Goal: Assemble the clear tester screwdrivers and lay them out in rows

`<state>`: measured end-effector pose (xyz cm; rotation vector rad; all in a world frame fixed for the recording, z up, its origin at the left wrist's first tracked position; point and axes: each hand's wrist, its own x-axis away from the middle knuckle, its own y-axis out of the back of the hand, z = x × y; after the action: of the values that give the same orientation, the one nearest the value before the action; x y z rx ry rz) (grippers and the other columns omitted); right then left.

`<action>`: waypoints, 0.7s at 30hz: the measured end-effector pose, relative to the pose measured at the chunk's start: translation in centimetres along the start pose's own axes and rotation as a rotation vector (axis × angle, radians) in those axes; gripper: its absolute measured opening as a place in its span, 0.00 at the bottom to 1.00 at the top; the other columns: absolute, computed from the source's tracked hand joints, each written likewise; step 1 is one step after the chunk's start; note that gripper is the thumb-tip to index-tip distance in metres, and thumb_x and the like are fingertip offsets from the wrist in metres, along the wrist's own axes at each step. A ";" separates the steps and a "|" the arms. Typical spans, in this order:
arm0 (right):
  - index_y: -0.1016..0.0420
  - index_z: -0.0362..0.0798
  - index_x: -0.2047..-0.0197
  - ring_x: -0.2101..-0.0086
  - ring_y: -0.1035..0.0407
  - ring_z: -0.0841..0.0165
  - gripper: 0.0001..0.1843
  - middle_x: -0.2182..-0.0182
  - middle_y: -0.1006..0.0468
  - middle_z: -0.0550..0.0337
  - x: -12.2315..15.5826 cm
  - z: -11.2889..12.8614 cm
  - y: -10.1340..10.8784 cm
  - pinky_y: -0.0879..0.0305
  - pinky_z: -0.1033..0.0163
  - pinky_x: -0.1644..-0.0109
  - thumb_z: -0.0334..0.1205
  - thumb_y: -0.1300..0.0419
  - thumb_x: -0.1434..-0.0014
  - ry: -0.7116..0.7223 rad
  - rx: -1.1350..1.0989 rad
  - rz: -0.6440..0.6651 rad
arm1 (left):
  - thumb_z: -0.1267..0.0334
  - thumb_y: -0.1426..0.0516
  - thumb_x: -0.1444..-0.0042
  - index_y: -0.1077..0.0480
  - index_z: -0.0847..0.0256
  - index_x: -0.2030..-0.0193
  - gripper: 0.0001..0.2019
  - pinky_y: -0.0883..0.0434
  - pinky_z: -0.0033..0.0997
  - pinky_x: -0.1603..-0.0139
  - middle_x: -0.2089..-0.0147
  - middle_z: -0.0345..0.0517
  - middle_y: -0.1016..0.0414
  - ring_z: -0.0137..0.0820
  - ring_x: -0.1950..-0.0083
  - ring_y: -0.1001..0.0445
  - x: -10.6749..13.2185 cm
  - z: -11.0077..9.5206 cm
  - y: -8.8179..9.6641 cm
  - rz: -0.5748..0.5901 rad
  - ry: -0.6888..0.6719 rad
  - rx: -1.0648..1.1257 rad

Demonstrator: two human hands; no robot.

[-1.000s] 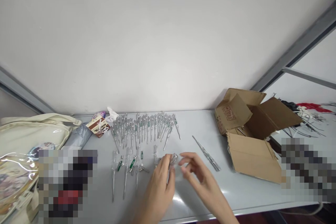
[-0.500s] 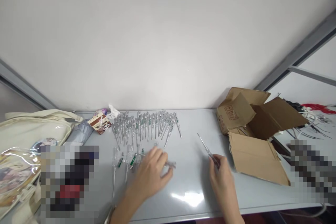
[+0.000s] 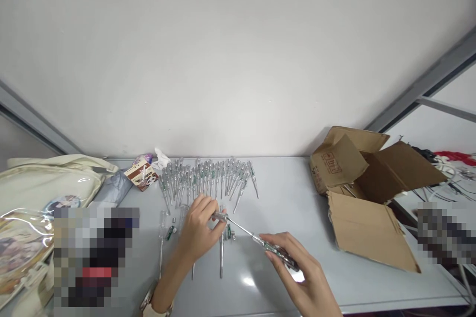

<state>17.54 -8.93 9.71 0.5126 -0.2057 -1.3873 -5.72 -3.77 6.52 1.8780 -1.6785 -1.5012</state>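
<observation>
In my right hand (image 3: 293, 262) is a clear-handled tester screwdriver (image 3: 270, 246) with a green insert, its thin shaft slanting up to the left. Its tip meets the end of a clear cylindrical screwdriver handle (image 3: 220, 216) pinched in my left hand (image 3: 201, 225); the handle's far end is hidden by the fingers. Just below, another screwdriver (image 3: 222, 252) lies on the table, beside a green part (image 3: 228, 231) and small metal bits (image 3: 232, 235). Left of my left hand are a clear screwdriver (image 3: 161, 240), a green part (image 3: 170, 233) and a small metal cap (image 3: 174, 220).
Many tester screwdrivers (image 3: 208, 176) lie in a row toward the wall. An open cardboard box (image 3: 372, 228) stands on the right, its flaps spread. To the left are a cream bag (image 3: 44, 178), a brown card (image 3: 142, 176) and crumpled tissue (image 3: 160, 158).
My right hand has swung its screwdriver left, bringing the tip to the clear handle. My left hand has moved left and up from the loose parts, now gripping that handle.
</observation>
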 end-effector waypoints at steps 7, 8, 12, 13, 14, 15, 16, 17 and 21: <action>0.22 0.54 0.48 0.70 0.31 0.68 0.18 0.64 0.23 0.56 0.0 -0.3 0.5 0.33 0.65 0.66 0.51 0.47 0.34 -0.078 -0.020 0.084 | 0.71 0.48 0.40 0.48 0.57 0.74 0.14 0.39 0.31 0.62 0.73 0.36 0.46 0.29 0.70 0.46 0.0 0.0 0.1 0.008 -0.021 -0.052; 0.22 0.55 0.48 0.71 0.31 0.68 0.18 0.65 0.23 0.57 -0.2 -0.2 0.8 0.34 0.65 0.67 0.51 0.47 0.34 -0.092 -0.020 0.105 | 0.71 0.48 0.41 0.48 0.57 0.74 0.14 0.39 0.31 0.63 0.73 0.37 0.46 0.29 0.69 0.46 -0.1 0.0 0.1 0.002 -0.035 -0.068; 0.21 0.55 0.49 0.70 0.30 0.67 0.19 0.67 0.22 0.57 -1.1 -0.1 1.9 0.35 0.65 0.70 0.52 0.47 0.34 -0.146 -0.008 0.247 | 0.71 0.47 0.42 0.45 0.58 0.75 0.12 0.40 0.31 0.65 0.74 0.38 0.43 0.31 0.69 0.44 -0.1 0.1 0.2 -0.019 -0.097 -0.156; 0.20 0.55 0.49 0.69 0.29 0.66 0.19 0.66 0.21 0.57 -1.4 -0.1 2.1 0.35 0.65 0.69 0.52 0.47 0.34 -0.155 -0.012 0.282 | 0.71 0.47 0.43 0.44 0.58 0.75 0.12 0.40 0.31 0.65 0.74 0.39 0.42 0.31 0.68 0.44 -0.1 0.1 0.3 -0.020 -0.112 -0.178; 0.20 0.54 0.50 0.67 0.28 0.65 0.19 0.65 0.21 0.56 -1.8 0.0 2.2 0.33 0.65 0.67 0.52 0.46 0.34 -0.164 -0.022 0.309 | 0.71 0.47 0.43 0.43 0.58 0.75 0.12 0.41 0.31 0.66 0.74 0.39 0.42 0.32 0.68 0.44 -0.1 0.1 0.3 -0.018 -0.124 -0.196; 0.19 0.54 0.50 0.65 0.27 0.64 0.19 0.64 0.20 0.55 -2.1 0.0 2.4 0.32 0.63 0.65 0.52 0.46 0.35 -0.175 -0.036 0.328 | 0.71 0.47 0.43 0.42 0.58 0.75 0.11 0.41 0.31 0.66 0.74 0.39 0.41 0.32 0.69 0.43 -0.1 0.1 0.3 -0.013 -0.131 -0.210; 0.19 0.53 0.51 0.64 0.26 0.63 0.19 0.63 0.19 0.55 -2.4 0.0 2.4 0.31 0.62 0.62 0.53 0.45 0.35 -0.185 -0.048 0.342 | 0.71 0.47 0.43 0.42 0.58 0.75 0.11 0.41 0.31 0.67 0.74 0.39 0.41 0.32 0.69 0.43 0.0 0.1 0.2 -0.008 -0.133 -0.224; 0.18 0.53 0.52 0.64 0.26 0.63 0.19 0.63 0.19 0.55 -2.8 0.0 2.5 0.30 0.61 0.60 0.53 0.45 0.36 -0.193 -0.057 0.351 | 0.71 0.47 0.43 0.42 0.58 0.75 0.11 0.41 0.31 0.67 0.75 0.40 0.41 0.32 0.69 0.43 0.0 0.1 0.2 -0.002 -0.132 -0.237; 0.17 0.55 0.58 0.67 0.27 0.64 0.18 0.65 0.18 0.60 -4.0 0.2 2.5 0.29 0.61 0.63 0.53 0.45 0.36 -0.154 -0.047 0.424 | 0.73 0.48 0.44 0.38 0.59 0.73 0.08 0.42 0.31 0.67 0.74 0.40 0.37 0.32 0.69 0.41 0.2 0.0 -0.1 0.043 -0.166 -0.272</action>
<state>18.89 -4.87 11.62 0.3000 -0.3826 -1.0131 -5.69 -3.95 6.37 1.6074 -1.4778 -1.8067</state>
